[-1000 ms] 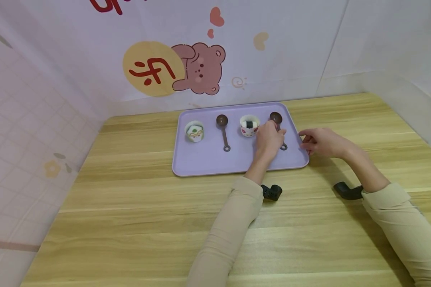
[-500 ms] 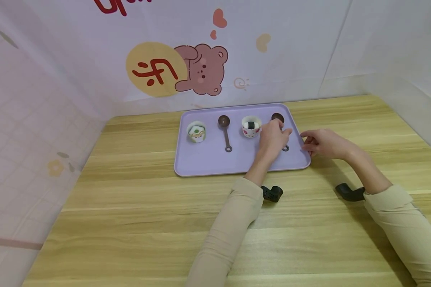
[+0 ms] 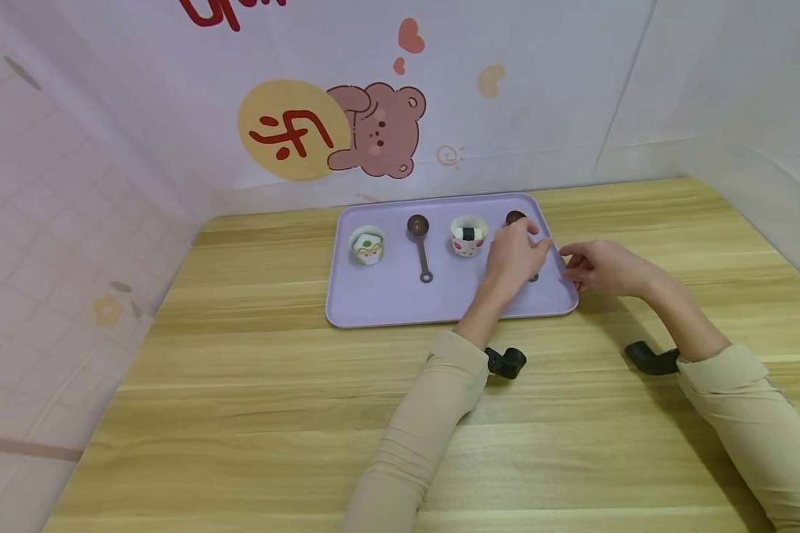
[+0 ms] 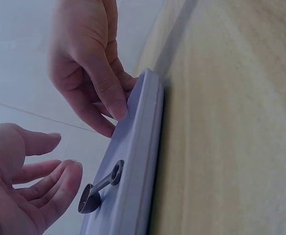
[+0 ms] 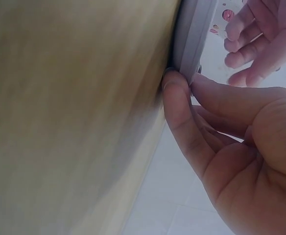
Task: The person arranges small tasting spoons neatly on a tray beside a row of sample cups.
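We've got a light wooden surface (image 3: pixel 273 385) here, boxed in by white walls, with a cartoon bear sticker (image 3: pixel 378 132) on the back one. A lilac tray (image 3: pixel 387 300) sits toward the back of the surface, and that's our landmark for everything.

On the tray, along its far edge: a small paper cup with a green-topped treat (image 3: pixel 367 245) at the left end, then a brown measuring spoon (image 3: pixel 421 244) lying with its handle pointing toward us, then a second paper cup with a rice-ball-looking thing (image 3: pixel 469 236), and at the right end a second brown spoon (image 3: pixel 516 220) that's mostly covered by the left hand.

The left hand (image 3: pixel 515 255) hovers over the right part of the tray, right above that second spoon. In the left wrist view the fingers are loosely bent and spread just beside the spoon's handle loop (image 4: pixel 114 175), not holding it, so we'd call that hand relaxed and empty.

The right hand (image 3: pixel 596 265) is at the tray's right edge, pinching the rim between thumb and fingertips (image 5: pixel 175 90); the right wrist view shows it pretty clearly.

Both sleeves are beige, and there's a black wrist camera mount at each cuff just on our side of the tray.
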`<state>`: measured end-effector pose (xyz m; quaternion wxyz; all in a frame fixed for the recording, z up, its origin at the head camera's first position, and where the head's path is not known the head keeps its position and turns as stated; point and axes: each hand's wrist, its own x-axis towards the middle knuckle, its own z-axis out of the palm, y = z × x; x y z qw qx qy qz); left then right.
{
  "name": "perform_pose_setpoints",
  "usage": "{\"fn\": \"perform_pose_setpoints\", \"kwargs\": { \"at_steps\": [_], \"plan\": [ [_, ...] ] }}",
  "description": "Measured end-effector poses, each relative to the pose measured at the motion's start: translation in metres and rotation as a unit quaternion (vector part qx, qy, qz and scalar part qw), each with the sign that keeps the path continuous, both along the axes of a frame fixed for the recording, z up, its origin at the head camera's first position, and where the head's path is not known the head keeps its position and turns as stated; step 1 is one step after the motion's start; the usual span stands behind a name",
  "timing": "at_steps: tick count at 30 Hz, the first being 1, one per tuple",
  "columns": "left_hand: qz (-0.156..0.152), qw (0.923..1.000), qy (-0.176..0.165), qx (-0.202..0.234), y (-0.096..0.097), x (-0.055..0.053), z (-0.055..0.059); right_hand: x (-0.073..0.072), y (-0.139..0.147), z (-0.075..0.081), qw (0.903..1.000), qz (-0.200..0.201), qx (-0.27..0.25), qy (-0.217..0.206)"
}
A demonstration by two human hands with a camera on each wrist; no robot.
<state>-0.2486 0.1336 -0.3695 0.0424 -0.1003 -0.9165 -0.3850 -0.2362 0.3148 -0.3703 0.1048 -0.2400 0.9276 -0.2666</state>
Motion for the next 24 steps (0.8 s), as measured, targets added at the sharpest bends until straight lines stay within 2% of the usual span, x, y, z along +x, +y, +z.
{"fn": "perform_pose_setpoints", "kwargs": {
  "at_steps": [7,14,24],
  "plan": [
    [-0.032,0.9994,0.014,0.006,0.000,0.001,0.003,0.000,0.001,-0.001,1.0000,-0.001,-0.005,0.003],
    [-0.035,0.9991,0.021,0.003,-0.001,0.003,0.008,0.000,-0.001,0.000,0.9999,-0.003,0.001,0.013],
    [-0.045,0.9975,0.046,-0.030,-0.007,0.007,0.014,0.001,-0.004,0.003,0.9996,0.001,0.010,0.027]
  ]
}}
